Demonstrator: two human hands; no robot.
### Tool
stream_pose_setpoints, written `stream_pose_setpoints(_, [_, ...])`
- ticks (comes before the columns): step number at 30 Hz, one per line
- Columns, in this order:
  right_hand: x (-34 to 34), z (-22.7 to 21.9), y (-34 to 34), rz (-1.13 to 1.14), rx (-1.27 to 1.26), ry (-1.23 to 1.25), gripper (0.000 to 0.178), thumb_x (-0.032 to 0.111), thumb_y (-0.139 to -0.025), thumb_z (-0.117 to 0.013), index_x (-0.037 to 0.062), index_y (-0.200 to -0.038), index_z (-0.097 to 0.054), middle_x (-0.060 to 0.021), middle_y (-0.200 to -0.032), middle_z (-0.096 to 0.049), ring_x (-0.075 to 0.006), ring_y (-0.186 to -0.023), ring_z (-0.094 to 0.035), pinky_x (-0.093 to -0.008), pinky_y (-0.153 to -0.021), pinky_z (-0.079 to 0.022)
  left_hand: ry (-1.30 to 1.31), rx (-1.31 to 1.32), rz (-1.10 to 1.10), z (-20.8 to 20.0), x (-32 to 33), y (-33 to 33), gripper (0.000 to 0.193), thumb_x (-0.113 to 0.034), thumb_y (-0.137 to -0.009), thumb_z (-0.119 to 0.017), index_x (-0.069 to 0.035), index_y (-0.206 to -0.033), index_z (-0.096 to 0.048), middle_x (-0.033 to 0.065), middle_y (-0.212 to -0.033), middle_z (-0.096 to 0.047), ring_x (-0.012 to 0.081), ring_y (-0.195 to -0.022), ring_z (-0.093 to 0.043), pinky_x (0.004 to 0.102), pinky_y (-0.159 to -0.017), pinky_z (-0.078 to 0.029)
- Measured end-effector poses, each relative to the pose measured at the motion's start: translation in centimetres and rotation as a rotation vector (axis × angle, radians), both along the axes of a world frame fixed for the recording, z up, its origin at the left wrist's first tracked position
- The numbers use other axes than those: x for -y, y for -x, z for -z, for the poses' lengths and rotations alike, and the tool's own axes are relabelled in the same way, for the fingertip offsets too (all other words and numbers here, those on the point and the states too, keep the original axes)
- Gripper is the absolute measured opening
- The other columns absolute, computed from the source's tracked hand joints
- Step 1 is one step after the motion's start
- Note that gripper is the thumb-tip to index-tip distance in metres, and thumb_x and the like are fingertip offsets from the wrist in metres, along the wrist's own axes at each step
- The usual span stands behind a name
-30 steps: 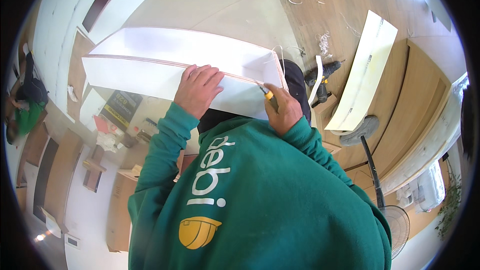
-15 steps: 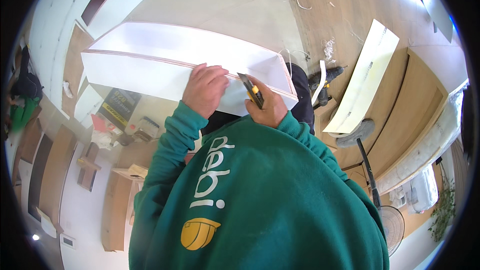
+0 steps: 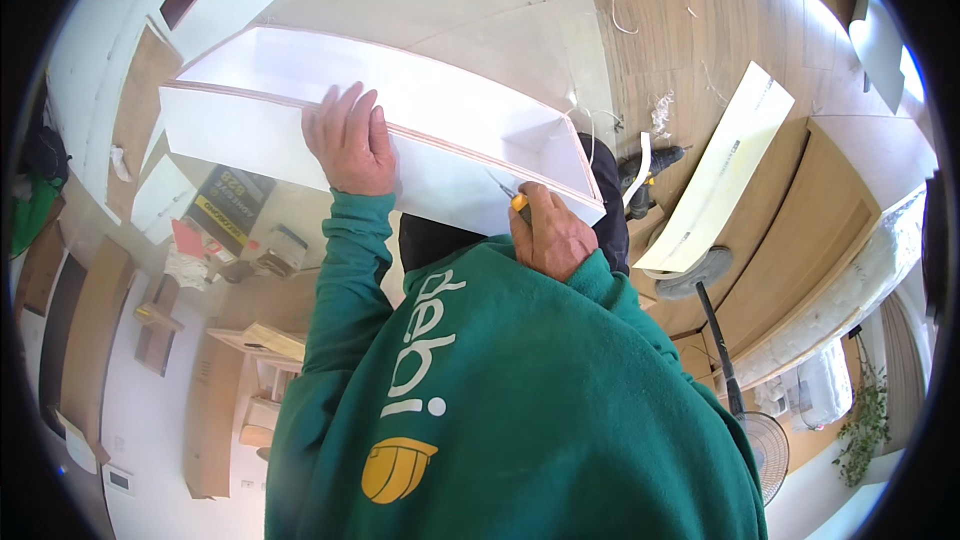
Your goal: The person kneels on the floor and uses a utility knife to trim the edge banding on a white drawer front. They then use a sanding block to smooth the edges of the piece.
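Observation:
A long white box (image 3: pixel 440 175), with one long side uncovered and a raw reddish-brown board edge, lies across my lap. My left hand (image 3: pixel 352 145) rests against its near panel, fingers stretched out and slightly apart over the edge. A utility knife (image 3: pixel 518 202) with yellow and dark parts is gripped in my right hand (image 3: pixel 552 232), near the box's right end. Its blade points up and left, close to the near panel's face; whether it touches cannot be told. Most of the knife's handle is hidden by my fingers.
On the right a cordless drill (image 3: pixel 645 175) lies on the floor beside a curled white strip (image 3: pixel 639 162) and a long pale yellow panel (image 3: pixel 720 170). White shavings (image 3: pixel 662 115) are scattered beyond. A pedestal fan (image 3: pixel 765 445) lies at lower right. Several packages (image 3: pixel 235 205) sit at left.
My left hand has slid left along the box edge, and its fingers have straightened. My right hand has moved slightly right and down with the knife, away from the edge.

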State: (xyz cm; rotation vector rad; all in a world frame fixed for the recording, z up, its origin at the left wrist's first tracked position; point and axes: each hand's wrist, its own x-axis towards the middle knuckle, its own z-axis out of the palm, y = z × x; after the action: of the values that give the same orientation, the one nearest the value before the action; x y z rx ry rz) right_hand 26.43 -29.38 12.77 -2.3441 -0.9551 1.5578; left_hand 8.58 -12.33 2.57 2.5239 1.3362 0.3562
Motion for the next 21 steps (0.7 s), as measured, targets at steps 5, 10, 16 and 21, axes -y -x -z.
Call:
stream_pose_setpoints(5, [-1.9,0.9,-0.3,-0.173,0.066,0.177,0.023,0.021,-0.093,-0.058,0.0023,-0.103,-0.048,-0.0223,-0.095,-0.065,-0.0412,-0.080,-0.069,-0.0517,-0.067,-0.055,-0.019,-0.050,-0.035,-0.2,0.0,0.2,0.019,-0.021,-0.092,-0.062,-0.014,-0.107,-0.073,0.0018,-0.104,-0.071,0.0270,-0.124,-0.053,0.0529,-0.115,-0.022])
stream_pose_setpoints(10, [-3.4,0.8,0.5,-0.309,0.086,0.232,0.017,0.018,-0.095,-0.052,0.0019,-0.101,-0.048,-0.0213,-0.094,-0.066,-0.0407,-0.076,-0.069,-0.0525,-0.065,-0.055,0.023,-0.040,-0.031,-0.4,-0.3,0.0,0.018,-0.020,-0.089,-0.066,-0.016,-0.106,-0.071,-0.0014,-0.097,-0.069,0.0271,-0.122,-0.050,0.0568,-0.111,-0.025])
stream_pose_setpoints(16, [-4.1,0.4,0.6,-0.383,0.103,0.299,0.012,0.012,-0.094,-0.049,0.0016,-0.101,-0.048,-0.0223,-0.092,-0.065,-0.0410,-0.077,-0.070,-0.0515,-0.065,-0.056,0.038,-0.030,-0.047,-0.5,0.0,0.3,0.018,-0.019,-0.088,-0.067,-0.018,-0.106,-0.071,-0.0030,-0.094,-0.068,0.0250,-0.121,-0.050,0.0555,-0.112,-0.024])
stream_pose_setpoints(21, [-5.2,1.0,0.5,-0.421,0.088,0.327,0.012,0.010,-0.094,-0.049,0.0010,-0.102,-0.048,-0.0227,-0.090,-0.065,-0.0416,-0.078,-0.070,-0.0518,-0.068,-0.056,0.027,-0.034,-0.044,-0.6,-0.2,0.0,0.018,-0.019,-0.088,-0.066,-0.018,-0.106,-0.072,-0.0031,-0.093,-0.068,0.0244,-0.120,-0.052,0.0535,-0.113,-0.022])
